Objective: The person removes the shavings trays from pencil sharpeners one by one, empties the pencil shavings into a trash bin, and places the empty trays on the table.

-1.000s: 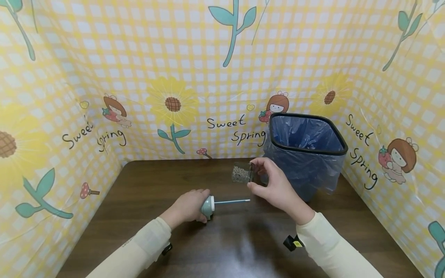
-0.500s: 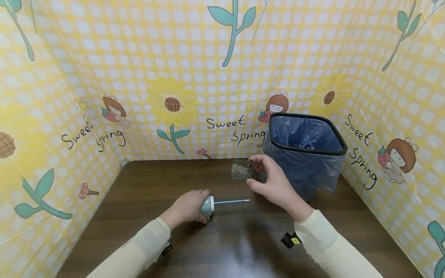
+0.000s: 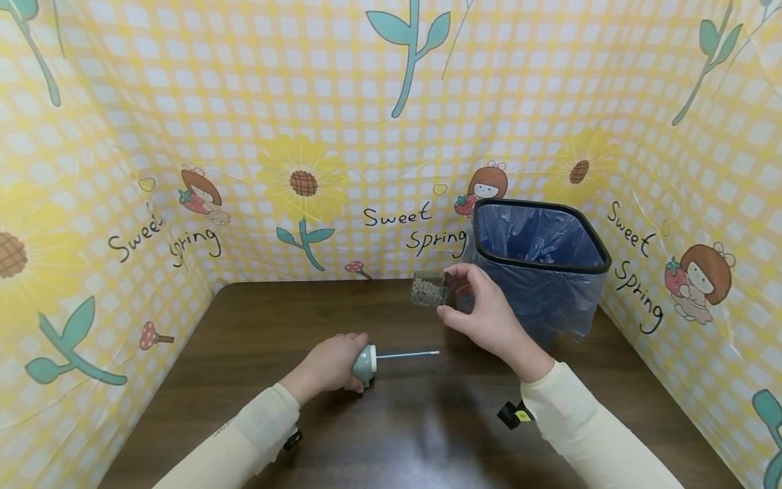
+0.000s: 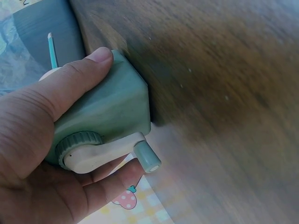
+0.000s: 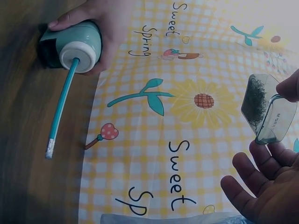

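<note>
Yellow checked cloth [image 3: 244, 88] rises around a dark wooden surface [image 3: 293, 305]. My left hand [image 3: 330, 362] grips the green sharpener [image 3: 364, 367] low near the wood, thumb along its side, a blue pencil [image 3: 408, 354] sticking out of its white ring [image 5: 80, 55] toward my right. My right hand [image 3: 489, 319] pinches the clear tray [image 5: 280, 123] of dark shavings [image 5: 256, 100], aloft just left of the lined bin [image 3: 550, 292].

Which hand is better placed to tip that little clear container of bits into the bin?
Probably the right hand: it pinches the clear container and is nearer the lined bin. The left hand is farther off and occupied, gripping the green sharpener with the pencil in it.
</note>
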A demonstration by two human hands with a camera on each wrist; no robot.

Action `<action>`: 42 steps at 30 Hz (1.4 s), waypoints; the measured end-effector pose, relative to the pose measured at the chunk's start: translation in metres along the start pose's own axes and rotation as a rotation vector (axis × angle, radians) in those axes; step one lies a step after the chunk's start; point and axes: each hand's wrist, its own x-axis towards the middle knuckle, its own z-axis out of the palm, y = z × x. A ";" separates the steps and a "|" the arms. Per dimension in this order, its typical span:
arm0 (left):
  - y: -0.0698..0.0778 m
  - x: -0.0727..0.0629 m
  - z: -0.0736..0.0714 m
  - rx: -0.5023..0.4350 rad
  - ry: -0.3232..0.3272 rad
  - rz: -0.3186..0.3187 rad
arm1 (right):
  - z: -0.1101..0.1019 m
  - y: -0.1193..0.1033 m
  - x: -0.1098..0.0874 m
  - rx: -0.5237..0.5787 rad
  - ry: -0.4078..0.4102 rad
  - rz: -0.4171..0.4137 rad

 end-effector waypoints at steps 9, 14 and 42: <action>0.000 -0.001 0.002 0.001 0.013 0.018 | -0.003 -0.002 0.001 -0.008 -0.001 0.009; -0.001 -0.001 0.002 0.007 0.022 0.024 | -0.003 -0.002 0.003 -0.010 0.006 0.006; 0.002 -0.003 -0.002 0.003 0.016 0.016 | -0.021 -0.011 0.011 -0.038 0.000 0.015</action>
